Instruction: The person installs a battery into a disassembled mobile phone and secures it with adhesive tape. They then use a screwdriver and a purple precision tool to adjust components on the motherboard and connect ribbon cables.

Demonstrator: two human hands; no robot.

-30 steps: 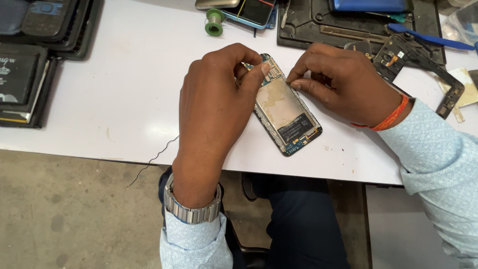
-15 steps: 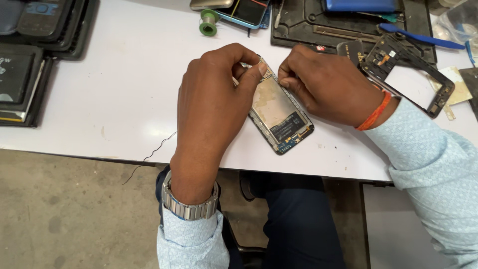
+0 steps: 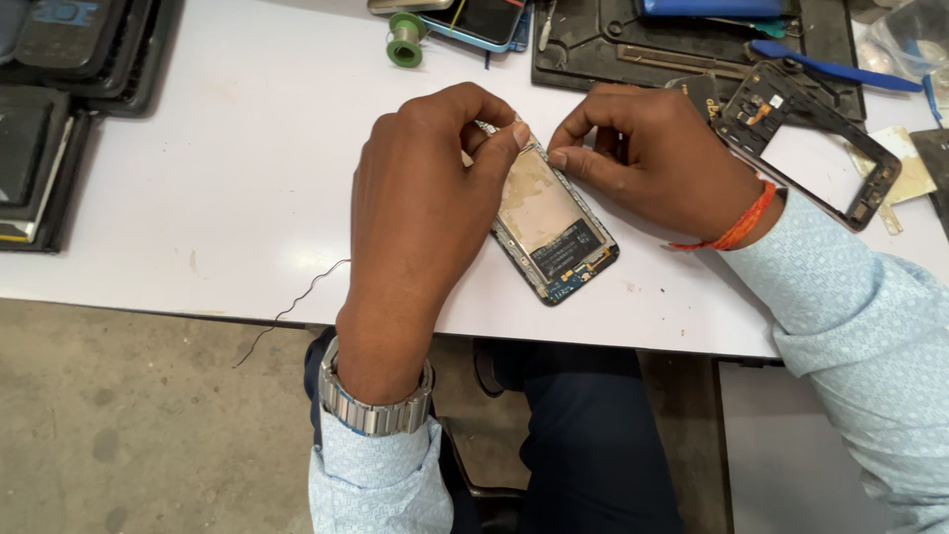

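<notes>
An opened phone (image 3: 554,229) with its back removed lies tilted on the white table (image 3: 247,178), its metal shield and circuit board showing. My left hand (image 3: 420,213) covers the phone's left side, fingers pinched at its top edge. My right hand (image 3: 652,158) rests on the phone's upper right edge, thumb and forefinger pressing at the top. Whether a small tool sits between the fingers is hidden.
A loose black phone frame (image 3: 806,138) lies to the right. A dark work mat (image 3: 692,44) with a blue tool (image 3: 835,69) is at the back. A green solder spool (image 3: 403,42), another phone (image 3: 484,18), dark trays (image 3: 59,109) at left, a thin wire (image 3: 297,302).
The view has shifted slightly. Both hands stay on the phone's top end, with only small finger movements; the phone keeps its place.
</notes>
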